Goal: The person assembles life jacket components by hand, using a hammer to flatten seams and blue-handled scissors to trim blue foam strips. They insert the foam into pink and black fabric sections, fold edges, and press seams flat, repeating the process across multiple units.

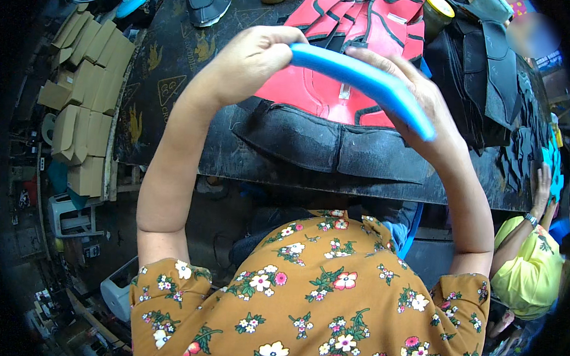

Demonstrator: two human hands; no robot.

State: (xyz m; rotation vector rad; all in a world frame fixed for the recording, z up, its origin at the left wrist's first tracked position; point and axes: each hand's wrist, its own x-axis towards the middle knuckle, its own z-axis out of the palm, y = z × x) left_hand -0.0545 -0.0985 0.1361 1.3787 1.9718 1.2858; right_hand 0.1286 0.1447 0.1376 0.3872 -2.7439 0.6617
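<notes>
While both hands, left (252,60) and right (424,111), clench the long flat blue foam strip (367,82) above the dark worktop (175,62), keep thumbs even so it flexes without kinking

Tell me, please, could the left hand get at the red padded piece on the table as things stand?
Probably not right away. The left hand is closed on one end of the blue strip, which the right hand holds too. The red padded piece lies uncovered just beneath, so the way is free once it lets go.
</notes>
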